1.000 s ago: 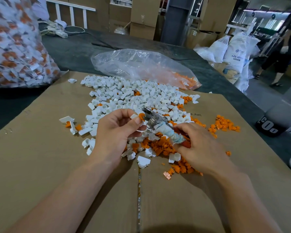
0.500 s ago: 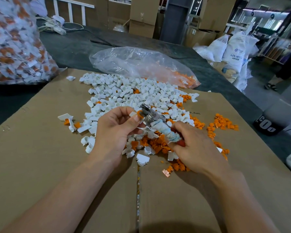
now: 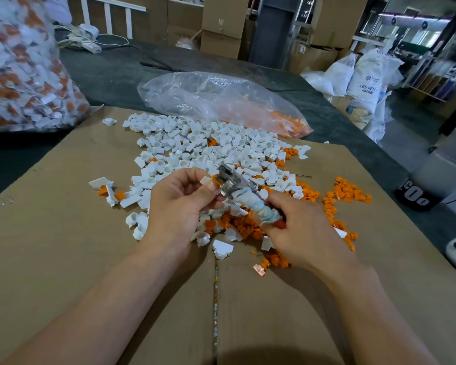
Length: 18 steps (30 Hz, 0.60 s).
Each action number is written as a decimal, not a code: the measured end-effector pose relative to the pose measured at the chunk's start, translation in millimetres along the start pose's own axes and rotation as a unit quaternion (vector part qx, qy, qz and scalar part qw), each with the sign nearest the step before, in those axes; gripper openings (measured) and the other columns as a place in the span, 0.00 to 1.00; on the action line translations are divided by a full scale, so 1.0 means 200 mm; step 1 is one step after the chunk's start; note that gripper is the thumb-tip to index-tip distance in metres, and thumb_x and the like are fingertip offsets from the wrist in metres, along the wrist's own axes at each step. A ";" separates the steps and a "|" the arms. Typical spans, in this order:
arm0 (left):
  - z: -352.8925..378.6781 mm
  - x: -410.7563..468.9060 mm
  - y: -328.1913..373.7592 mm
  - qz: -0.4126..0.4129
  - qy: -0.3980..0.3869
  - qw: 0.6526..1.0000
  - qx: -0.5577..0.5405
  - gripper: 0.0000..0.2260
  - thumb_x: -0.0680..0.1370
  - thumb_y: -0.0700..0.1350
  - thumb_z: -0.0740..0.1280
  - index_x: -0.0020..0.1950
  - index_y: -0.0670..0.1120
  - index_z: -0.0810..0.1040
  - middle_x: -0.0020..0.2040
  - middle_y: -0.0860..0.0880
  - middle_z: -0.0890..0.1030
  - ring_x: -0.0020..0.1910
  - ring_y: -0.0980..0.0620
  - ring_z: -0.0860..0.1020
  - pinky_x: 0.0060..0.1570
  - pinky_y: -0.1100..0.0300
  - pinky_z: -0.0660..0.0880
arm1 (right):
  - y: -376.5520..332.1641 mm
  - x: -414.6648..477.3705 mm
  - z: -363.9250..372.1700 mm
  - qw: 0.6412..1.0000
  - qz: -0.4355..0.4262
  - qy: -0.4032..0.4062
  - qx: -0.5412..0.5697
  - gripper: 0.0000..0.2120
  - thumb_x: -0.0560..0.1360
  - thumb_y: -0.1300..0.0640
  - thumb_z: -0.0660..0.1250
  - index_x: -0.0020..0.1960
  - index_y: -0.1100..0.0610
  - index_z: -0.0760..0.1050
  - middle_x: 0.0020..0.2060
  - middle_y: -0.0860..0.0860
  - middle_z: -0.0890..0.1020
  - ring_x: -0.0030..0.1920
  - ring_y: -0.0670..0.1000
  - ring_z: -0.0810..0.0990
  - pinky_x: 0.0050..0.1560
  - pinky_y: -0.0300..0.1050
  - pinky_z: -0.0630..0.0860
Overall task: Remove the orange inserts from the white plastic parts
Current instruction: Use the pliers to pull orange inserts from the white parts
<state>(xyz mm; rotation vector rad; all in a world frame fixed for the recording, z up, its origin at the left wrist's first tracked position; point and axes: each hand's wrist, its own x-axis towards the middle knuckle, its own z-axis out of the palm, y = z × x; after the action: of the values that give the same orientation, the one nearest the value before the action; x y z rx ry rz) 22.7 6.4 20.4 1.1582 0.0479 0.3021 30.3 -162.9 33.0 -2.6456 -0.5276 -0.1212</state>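
Note:
My left hand point(image 3: 178, 204) pinches a small white plastic part with an orange insert point(image 3: 213, 181) between thumb and fingers. My right hand point(image 3: 298, 233) grips a metal tool point(image 3: 233, 181) by its cloth-wrapped handle point(image 3: 256, 204); the tool's metal head touches the orange insert. Behind the hands lies a heap of white parts point(image 3: 208, 146) on the cardboard point(image 3: 63, 246). Loose orange inserts point(image 3: 244, 227) are piled under and around my right hand, and a smaller orange pile point(image 3: 348, 194) sits further right.
A clear plastic bag point(image 3: 221, 101) holding some orange pieces lies behind the heap. A big bag of white-and-orange parts point(image 3: 24, 75) stands at the far left. Cardboard boxes and white sacks point(image 3: 371, 77) fill the background. The dark table edge point(image 3: 379, 143) runs along the right.
Both hands stayed together over the pile, with the tool still against the part in my left hand. The camera view shifted slightly.

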 end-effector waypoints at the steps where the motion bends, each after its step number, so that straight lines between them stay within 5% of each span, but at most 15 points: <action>1: 0.00 0.00 0.00 -0.001 0.002 1.000 -0.001 0.08 0.73 0.29 0.64 0.38 0.40 0.74 0.27 0.51 0.79 0.27 0.56 0.78 0.30 0.66 0.77 | 0.00 0.00 0.00 1.000 0.001 -0.001 -0.002 0.11 0.73 0.56 0.65 0.37 0.51 0.64 0.30 0.47 0.72 0.31 0.48 0.69 0.31 0.47 0.65; 18: -0.01 -0.01 -0.01 -0.010 0.014 1.000 0.016 0.10 0.73 0.28 0.64 0.36 0.41 0.74 0.26 0.52 0.78 0.25 0.56 0.77 0.30 0.66 0.77 | 0.00 0.01 0.01 0.999 0.001 0.030 -0.026 0.14 0.70 0.59 0.66 0.32 0.51 0.62 0.27 0.48 0.71 0.28 0.48 0.68 0.28 0.46 0.62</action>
<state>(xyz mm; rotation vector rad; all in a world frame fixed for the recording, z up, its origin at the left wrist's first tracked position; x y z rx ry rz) 21.7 6.9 17.9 1.1856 0.0885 0.3013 31.9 -162.2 31.7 -2.6838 -0.5092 -0.2162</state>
